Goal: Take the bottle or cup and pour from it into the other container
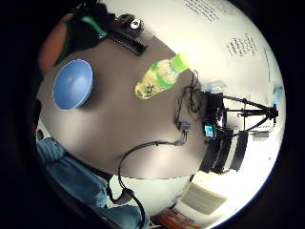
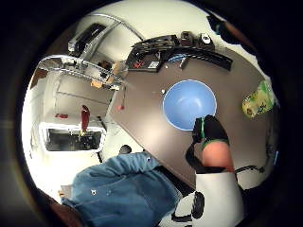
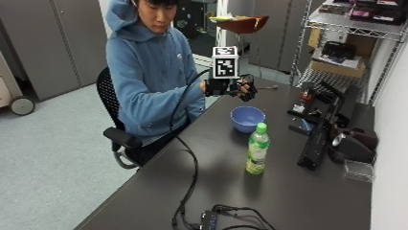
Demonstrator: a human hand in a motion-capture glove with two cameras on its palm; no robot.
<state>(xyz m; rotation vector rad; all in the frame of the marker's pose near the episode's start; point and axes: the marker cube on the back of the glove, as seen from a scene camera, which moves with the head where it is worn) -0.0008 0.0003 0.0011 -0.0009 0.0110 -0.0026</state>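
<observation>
Beyond the hand (image 3: 241, 89), bottle (image 3: 257, 154) upright.

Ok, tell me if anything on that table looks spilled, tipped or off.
Nothing stands out. The bottle stands upright with its cap on, the blue bowl sits level, and the gloved right hand hovers above the table, holding nothing.

Even overhead room light, fairly bright. The dark table (image 3: 287, 191) carries a soft sheen and a short, faint shadow beside the bottle (image 3: 257, 149). In both palm views the white walls glare, straight edges bow hard toward the rim, and fine detail turns soft.
</observation>
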